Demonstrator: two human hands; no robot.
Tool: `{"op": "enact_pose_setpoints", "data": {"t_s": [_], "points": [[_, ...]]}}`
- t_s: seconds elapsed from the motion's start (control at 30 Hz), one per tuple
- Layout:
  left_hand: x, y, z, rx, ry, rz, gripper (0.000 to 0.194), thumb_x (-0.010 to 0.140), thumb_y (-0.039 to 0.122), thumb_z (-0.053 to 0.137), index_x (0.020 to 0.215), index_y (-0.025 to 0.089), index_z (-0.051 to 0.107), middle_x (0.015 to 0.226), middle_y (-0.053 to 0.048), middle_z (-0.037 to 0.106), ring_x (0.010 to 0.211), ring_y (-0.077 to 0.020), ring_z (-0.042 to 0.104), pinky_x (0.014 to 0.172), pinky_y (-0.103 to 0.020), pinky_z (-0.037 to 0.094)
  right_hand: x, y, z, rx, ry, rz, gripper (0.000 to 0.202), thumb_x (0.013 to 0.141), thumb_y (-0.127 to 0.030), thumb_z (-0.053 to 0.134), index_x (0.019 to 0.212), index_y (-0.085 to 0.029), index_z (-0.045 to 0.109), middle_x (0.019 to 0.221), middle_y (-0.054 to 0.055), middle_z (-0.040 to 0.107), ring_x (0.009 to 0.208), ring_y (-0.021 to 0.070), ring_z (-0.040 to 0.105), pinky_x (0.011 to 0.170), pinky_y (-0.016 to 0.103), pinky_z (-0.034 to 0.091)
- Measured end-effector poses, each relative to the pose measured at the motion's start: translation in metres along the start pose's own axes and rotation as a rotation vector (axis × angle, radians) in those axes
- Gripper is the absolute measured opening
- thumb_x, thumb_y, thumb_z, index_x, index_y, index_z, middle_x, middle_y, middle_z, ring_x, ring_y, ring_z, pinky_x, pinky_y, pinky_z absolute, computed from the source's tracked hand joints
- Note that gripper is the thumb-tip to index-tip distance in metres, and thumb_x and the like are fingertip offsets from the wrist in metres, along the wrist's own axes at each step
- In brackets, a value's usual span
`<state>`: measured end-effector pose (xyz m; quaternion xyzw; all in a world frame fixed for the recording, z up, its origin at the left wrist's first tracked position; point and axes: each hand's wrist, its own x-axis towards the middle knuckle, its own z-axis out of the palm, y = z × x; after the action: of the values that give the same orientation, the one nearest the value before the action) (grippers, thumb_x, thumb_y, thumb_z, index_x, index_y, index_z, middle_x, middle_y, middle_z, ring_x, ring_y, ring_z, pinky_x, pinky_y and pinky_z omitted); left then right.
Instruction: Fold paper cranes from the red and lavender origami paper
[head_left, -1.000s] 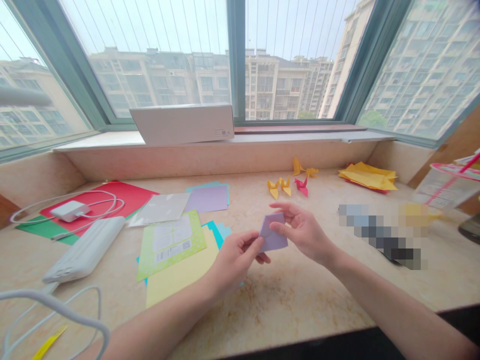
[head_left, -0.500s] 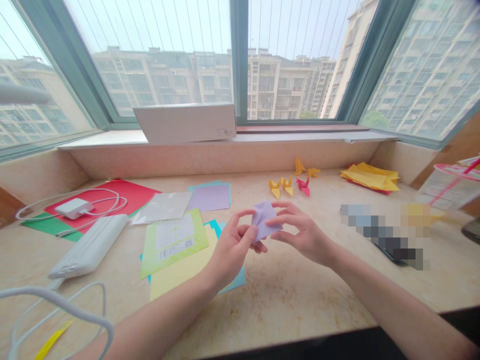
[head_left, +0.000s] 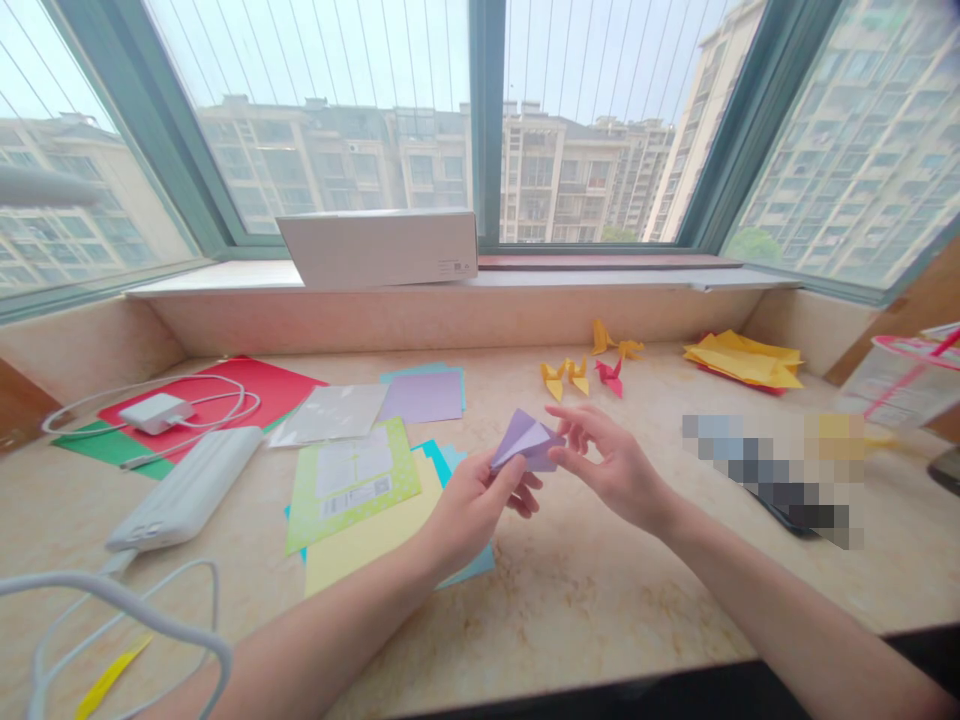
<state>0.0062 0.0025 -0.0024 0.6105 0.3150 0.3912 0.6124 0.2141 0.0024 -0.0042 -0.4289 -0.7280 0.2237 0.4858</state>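
A folded purple origami paper point(head_left: 527, 440) is held up above the tabletop, in front of my body. My left hand point(head_left: 484, 495) grips its lower left part, thumb pressed on the front and fingers curled behind. At the paper's right corner, the thumb and fingers of my right hand point(head_left: 619, 470) close on the edge; the index finger is raised off it. A pointed flap with a pale face stands out in the middle of the fold. Beyond the hands are several yellow folded cranes point(head_left: 577, 376) and a red folded crane point(head_left: 610, 377).
Left of my hands lie a green dotted paper packet point(head_left: 352, 480), yellow sheets point(head_left: 360, 550), purple sheets point(head_left: 424, 394) and red paper point(head_left: 262, 385). A white power bank point(head_left: 187, 490) with cables sits farther left. At right are yellow papers point(head_left: 742, 358), a blurred-out phone point(head_left: 787, 515) and a plastic cup point(head_left: 900, 385).
The purple paper has turned and its flap has opened into a raised point. My left index finger has left its top edge, and my right fingers have shifted to its right corner.
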Motion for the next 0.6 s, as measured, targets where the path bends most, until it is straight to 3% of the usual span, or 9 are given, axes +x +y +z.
{"op": "enact_pose_setpoints", "data": {"t_s": [0.13,0.33,0.5,0.6], "points": [[-0.0013,0.0007,0.0011,-0.055,-0.071,-0.008,0.041,0.090,0.049,0.061,0.105,0.011,0.067,0.086,-0.007,0.066,0.071,-0.0161,0.063,0.065,-0.030,0.055,0.0022,0.0003,0.0004,0.120,-0.027,0.079,0.026,0.090,-0.033,0.067,0.114,-0.024,0.070,0.107,0.007,0.064,0.085,0.0178,0.061,0.075,0.034,0.052],[-0.0006,-0.0013,-0.0006,-0.037,-0.118,-0.036,0.039,0.091,0.047,0.062,0.109,0.012,0.067,0.092,-0.007,0.065,0.071,-0.0154,0.066,0.065,-0.029,0.055,0.0001,-0.0018,0.0043,0.295,-0.130,0.205,0.023,0.089,-0.032,0.068,0.109,-0.022,0.072,0.097,0.006,0.069,0.087,0.0196,0.066,0.074,0.034,0.054],[0.0020,-0.0048,-0.0012,-0.078,0.002,-0.055,0.033,0.089,0.042,0.066,0.101,0.011,0.067,0.084,-0.006,0.068,0.065,-0.0149,0.067,0.064,-0.027,0.054,-0.0011,-0.0050,0.0063,0.333,-0.034,0.279,0.044,0.081,-0.038,0.076,0.121,-0.021,0.066,0.092,0.005,0.070,0.081,0.0182,0.066,0.072,0.033,0.054],[0.0028,-0.0045,-0.0001,-0.097,0.070,-0.046,0.032,0.088,0.040,0.068,0.102,0.011,0.066,0.078,-0.006,0.070,0.070,-0.0164,0.068,0.067,-0.028,0.055,-0.0013,-0.0081,0.0071,0.299,-0.058,0.280,0.044,0.082,-0.040,0.076,0.119,-0.020,0.066,0.092,0.006,0.073,0.083,0.0195,0.067,0.077,0.036,0.054]]}}
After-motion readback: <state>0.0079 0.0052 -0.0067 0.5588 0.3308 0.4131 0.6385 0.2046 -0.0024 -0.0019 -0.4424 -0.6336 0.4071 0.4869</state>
